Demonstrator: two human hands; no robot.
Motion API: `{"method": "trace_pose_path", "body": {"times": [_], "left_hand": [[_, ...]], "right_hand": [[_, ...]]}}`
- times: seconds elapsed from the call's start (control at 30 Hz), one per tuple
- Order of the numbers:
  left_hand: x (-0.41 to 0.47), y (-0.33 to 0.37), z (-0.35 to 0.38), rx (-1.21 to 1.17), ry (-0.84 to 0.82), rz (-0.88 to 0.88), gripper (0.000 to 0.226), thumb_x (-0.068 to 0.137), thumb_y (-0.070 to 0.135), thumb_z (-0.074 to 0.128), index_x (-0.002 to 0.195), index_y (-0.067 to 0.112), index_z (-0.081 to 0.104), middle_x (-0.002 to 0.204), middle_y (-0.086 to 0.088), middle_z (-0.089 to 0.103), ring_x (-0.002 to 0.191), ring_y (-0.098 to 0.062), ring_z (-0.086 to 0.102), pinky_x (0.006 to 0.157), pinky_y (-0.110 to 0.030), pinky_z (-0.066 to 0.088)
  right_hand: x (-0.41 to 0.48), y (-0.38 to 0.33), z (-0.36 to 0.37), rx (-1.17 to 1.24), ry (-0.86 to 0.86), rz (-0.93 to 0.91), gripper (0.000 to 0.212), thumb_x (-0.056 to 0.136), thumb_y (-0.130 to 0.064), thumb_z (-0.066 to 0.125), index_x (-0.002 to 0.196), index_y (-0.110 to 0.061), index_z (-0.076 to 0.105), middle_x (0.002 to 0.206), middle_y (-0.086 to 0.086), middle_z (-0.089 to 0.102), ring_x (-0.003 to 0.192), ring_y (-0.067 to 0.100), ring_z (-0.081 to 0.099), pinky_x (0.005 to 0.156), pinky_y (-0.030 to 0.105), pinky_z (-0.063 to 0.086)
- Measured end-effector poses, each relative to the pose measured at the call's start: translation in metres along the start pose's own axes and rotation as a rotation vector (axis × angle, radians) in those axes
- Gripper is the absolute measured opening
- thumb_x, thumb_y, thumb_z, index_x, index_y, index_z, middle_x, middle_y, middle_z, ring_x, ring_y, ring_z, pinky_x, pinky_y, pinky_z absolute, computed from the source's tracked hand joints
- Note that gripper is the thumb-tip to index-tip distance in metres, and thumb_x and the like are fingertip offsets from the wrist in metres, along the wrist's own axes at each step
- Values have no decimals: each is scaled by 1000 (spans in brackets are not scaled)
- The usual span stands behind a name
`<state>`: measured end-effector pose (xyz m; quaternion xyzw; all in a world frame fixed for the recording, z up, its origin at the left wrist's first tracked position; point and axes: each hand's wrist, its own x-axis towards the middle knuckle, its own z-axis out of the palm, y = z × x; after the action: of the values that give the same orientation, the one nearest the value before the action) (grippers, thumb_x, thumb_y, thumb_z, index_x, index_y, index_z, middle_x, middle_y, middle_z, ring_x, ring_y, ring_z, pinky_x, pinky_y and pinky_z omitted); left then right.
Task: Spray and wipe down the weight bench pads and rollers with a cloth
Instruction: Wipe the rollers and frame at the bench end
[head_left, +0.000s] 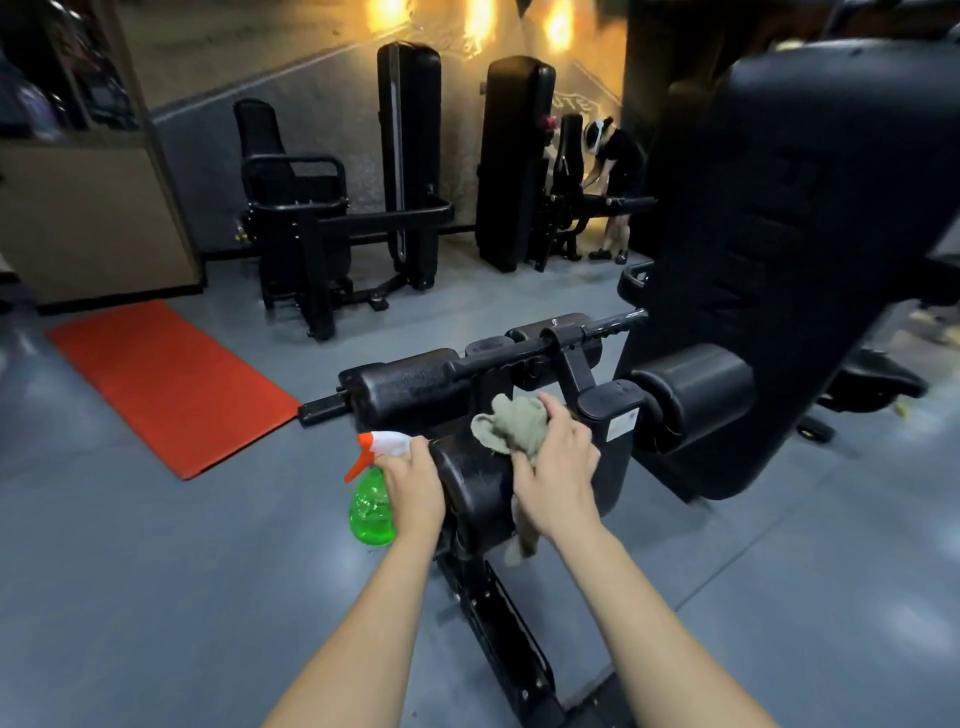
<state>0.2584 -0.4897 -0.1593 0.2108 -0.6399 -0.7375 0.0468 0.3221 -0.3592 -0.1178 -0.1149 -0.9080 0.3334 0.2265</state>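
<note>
Right hand (558, 467): fingers curled over a bunched grey-green cloth (514, 423), pressing it onto the top of the near roller (478, 488). The wad sticks out past the fingertips and a loose tail hangs below the wrist. The bunched grip makes sense: a thick pad wraps the roller's curve, where a flat sheet would slide.

Left hand (413, 483): wrapped round the neck of the green spray bottle (371, 512), just under the white-and-orange trigger head. The bottle hangs on the outer side of the hand, nozzle pointing away from the roller. The hand sits right at the roller's left end; can't tell if it touches. My read: sprayer is parked out of the wipe path but ready for the next squirt, so no set-down needed.

The roller surface beside the cloth looks speckled and glossy, probably wet spray. Step in hand: wiping the near roller.

Likely left to do (a guess, can't confirm):
- far roller (410, 389) beyond the left hand
- side roller (696, 387) beyond and right of the right hand
- big back pad (779, 249) further out on that side

Red mat (166, 384) lies on the floor well left of the left hand.
</note>
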Motion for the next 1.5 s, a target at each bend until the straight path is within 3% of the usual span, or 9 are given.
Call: {"method": "trace_pose_path", "body": {"times": [0.2, 0.27, 0.43, 0.57, 0.73, 0.9, 1.07, 1.27, 1.5], "left_hand": [[8, -17, -6, 61, -98, 130, 16, 106, 37, 35, 93, 35, 44, 91, 15, 47, 83, -4, 49, 72, -18, 45], [11, -16, -1, 27, -20, 67, 17, 107, 34, 35, 100, 29, 49, 94, 7, 52, 91, -18, 53, 79, -32, 44], [4, -4, 2, 30, 42, 7, 47, 101, 25, 51, 139, 1, 38, 110, -10, 53, 105, -30, 52, 86, -33, 31], [4, -2, 1, 55, 49, 4, 41, 101, 24, 51, 132, -1, 41, 110, -14, 56, 100, -30, 52, 84, -34, 33], [5, -4, -1, 79, 16, 75, 25, 102, 24, 52, 110, 5, 40, 104, -16, 57, 100, -34, 55, 85, -41, 41], [-1, 1, 1, 57, 46, 53, 22, 101, 20, 50, 113, 5, 39, 99, -11, 57, 94, -30, 51, 79, -34, 33], [-2, 3, 5, 34, 67, 86, 15, 100, 14, 50, 109, 9, 39, 79, 1, 49, 69, -12, 46, 65, -32, 30], [3, -11, -2, -7, -61, -1, 32, 101, 12, 50, 132, 8, 42, 124, -21, 46, 109, -39, 49, 91, -41, 38], [-10, 6, 5, 55, 58, 32, 28, 101, 24, 50, 123, 21, 34, 110, -7, 57, 104, -26, 54, 84, -30, 31]], "right_hand": [[-36, -29, 24, 6, -133, -423, 63, 75, -26, 60, 137, -31, 49, 127, -11, 56, 116, 19, 48, 99, 36, 38], [-19, -16, 14, -115, -47, -491, 59, 74, -25, 64, 131, -29, 51, 119, -9, 60, 110, 23, 50, 94, 39, 40], [20, 17, -6, -295, 66, -76, 63, 87, -30, 70, 145, -25, 44, 123, 1, 57, 117, 31, 45, 98, 45, 35], [7, 0, 12, -143, 63, -132, 81, 82, -26, 69, 154, -35, 32, 115, -7, 57, 114, 22, 44, 95, 40, 33], [-12, -11, 33, -90, 32, -387, 39, 81, -47, 65, 117, -31, 63, 99, -13, 57, 103, 17, 55, 90, 40, 42], [18, 9, 12, -373, 206, -562, 46, 84, -68, 60, 82, -22, 56, 79, -7, 55, 83, 21, 52, 80, 38, 39], [14, -9, 16, -302, 135, -228, 38, 75, -56, 71, 83, -27, 47, 80, -9, 55, 80, 21, 47, 75, 37, 31], [-5, -15, 27, -214, 84, -453, 42, 67, -23, 76, 103, -25, 55, 88, -8, 60, 81, 24, 53, 70, 35, 32], [36, 27, -1, -306, 153, -160, 45, 78, -33, 79, 115, -21, 56, 104, 4, 56, 99, 31, 49, 81, 45, 41]]}}
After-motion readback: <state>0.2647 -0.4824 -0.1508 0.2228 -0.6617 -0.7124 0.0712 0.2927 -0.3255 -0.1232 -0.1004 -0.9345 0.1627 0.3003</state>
